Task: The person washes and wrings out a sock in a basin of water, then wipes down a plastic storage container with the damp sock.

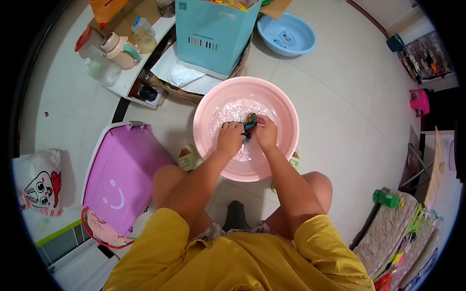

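A round pink basin (286, 123) stands on the floor between my knees, with rippling water (233, 109) in it. Over the water, both hands grip a small dark thing (250, 123) with teal parts and a brownish-gold end; its kind is hard to make out. My left hand (231, 137) has its fingers curled against its left side. From the right, my right hand (266, 131) pinches it near the upper end. My fingers cover much of it.
Behind the basin stand a teal paper bag (213, 41) and a light blue basin (303, 41). A purple lidded bin (124, 169) is at left. Bottles and a beige flask (119, 51) stand on a white shelf. A green bottle (387, 198) lies at right on patterned fabric.
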Demonstrator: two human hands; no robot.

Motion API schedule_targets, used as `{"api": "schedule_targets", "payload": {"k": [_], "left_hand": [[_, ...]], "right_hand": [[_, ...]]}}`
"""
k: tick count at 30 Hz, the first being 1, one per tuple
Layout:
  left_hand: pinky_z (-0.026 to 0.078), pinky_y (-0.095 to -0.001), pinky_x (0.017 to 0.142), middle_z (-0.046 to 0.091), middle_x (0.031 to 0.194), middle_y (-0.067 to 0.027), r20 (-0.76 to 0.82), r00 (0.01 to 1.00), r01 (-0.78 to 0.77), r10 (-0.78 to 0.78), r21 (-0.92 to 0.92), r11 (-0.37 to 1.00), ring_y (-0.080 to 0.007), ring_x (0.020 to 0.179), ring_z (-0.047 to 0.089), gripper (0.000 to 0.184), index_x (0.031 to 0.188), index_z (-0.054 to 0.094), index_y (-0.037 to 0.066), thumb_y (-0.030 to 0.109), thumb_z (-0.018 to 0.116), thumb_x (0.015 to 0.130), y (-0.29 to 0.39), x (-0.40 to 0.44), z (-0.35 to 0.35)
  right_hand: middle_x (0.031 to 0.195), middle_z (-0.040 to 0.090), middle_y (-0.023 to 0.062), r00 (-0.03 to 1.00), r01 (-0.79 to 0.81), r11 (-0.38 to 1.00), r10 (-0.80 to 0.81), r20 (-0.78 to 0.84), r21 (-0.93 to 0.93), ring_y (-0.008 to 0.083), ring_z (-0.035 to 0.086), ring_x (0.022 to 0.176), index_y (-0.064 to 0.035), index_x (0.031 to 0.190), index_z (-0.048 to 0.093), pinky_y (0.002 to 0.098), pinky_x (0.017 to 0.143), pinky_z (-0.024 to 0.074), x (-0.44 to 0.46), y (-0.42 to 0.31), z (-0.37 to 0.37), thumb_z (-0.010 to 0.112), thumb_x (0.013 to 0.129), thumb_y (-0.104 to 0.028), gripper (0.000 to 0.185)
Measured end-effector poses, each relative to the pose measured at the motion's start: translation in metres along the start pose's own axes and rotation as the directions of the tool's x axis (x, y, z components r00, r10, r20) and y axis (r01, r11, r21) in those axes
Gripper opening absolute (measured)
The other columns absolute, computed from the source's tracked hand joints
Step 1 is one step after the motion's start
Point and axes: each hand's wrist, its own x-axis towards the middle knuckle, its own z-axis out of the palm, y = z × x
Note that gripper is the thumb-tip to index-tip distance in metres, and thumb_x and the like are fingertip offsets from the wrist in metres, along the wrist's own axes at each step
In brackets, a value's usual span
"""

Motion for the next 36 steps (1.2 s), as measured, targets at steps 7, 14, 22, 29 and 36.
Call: {"api": "schedule_targets", "payload": {"k": [7, 14, 22, 29, 36], "left_hand": [[0.047, -0.0324, 0.062, 0.064, 0.077, -0.008, -0.174, 0.944, 0.077, -0.282, -0.713, 0.697, -0.0184, 0.065, 0.058, 0.021, 0.091, 0.063, 0.001, 0.022, 0.066, 0.094, -0.007, 0.022, -0.005], [0.049, -0.0311, 0.067, 0.062, 0.083, -0.0057, -0.023, 0.851, 0.259, -0.524, -0.85, 0.458, -0.0155, 0.075, 0.06, 0.028, 0.095, 0.061, 0.003, 0.031, 0.057, 0.1, -0.035, 0.035, 0.009], [0.05, -0.0434, 0.088, 0.066, 0.11, -0.0152, -0.053, 0.964, 0.234, -0.26, -0.288, 0.928, -0.0372, 0.097, 0.063, 0.038, 0.119, 0.063, 0.01, 0.018, 0.073, 0.083, -0.018, 0.002, -0.002], [0.052, -0.0414, 0.086, 0.07, 0.099, -0.0121, -0.207, 0.977, 0.016, -0.058, -0.199, 0.98, -0.0328, 0.095, 0.066, 0.022, 0.102, 0.069, 0.005, 0.01, 0.073, 0.081, -0.021, 0.008, 0.006], [0.053, -0.0378, 0.083, 0.07, 0.095, -0.011, -0.03, 0.996, 0.052, -0.079, -0.526, 0.849, -0.028, 0.092, 0.067, 0.029, 0.097, 0.066, 0.003, 0.013, 0.081, 0.074, -0.026, 0.017, 0.001]], "right_hand": [[0.09, 0.07, 0.0091, 0.896, -0.404, 0.914, 0.402, 0.19, -0.033, 0.0208, 0.065, 0.078, -0.0004, 0.098, 0.07, 0.0336, 0.076, 0.0522, -0.004, -0.007, 0.003, 0.062, 0.077, -0.002, 0.023], [0.081, 0.065, 0.0078, 0.881, -0.461, 0.824, 0.381, 0.28, 0.33, 0.019, 0.063, 0.073, -0.0022, 0.086, 0.064, 0.0306, 0.068, 0.05, -0.002, -0.019, -0.003, 0.067, 0.073, -0.002, 0.013], [0.094, 0.069, 0.0141, 0.999, -0.046, 0.846, 0.03, -0.038, -0.531, 0.0345, 0.066, 0.087, -0.0061, 0.097, 0.067, 0.0441, 0.081, 0.0529, -0.019, -0.037, -0.003, 0.077, 0.076, -0.021, 0.028], [0.1, 0.068, 0.0148, 0.971, 0.224, 0.554, -0.056, 0.232, -0.802, 0.0345, 0.063, 0.098, -0.0075, 0.102, 0.072, 0.0449, 0.084, 0.0523, -0.013, -0.013, -0.002, 0.079, 0.074, -0.024, 0.033], [0.106, 0.066, 0.0139, 0.937, 0.228, 0.67, 0.046, 0.345, -0.707, 0.0337, 0.062, 0.103, -0.0071, 0.097, 0.073, 0.0437, 0.089, 0.0525, -0.019, -0.036, -0.01, 0.076, 0.075, -0.017, 0.024]]}}
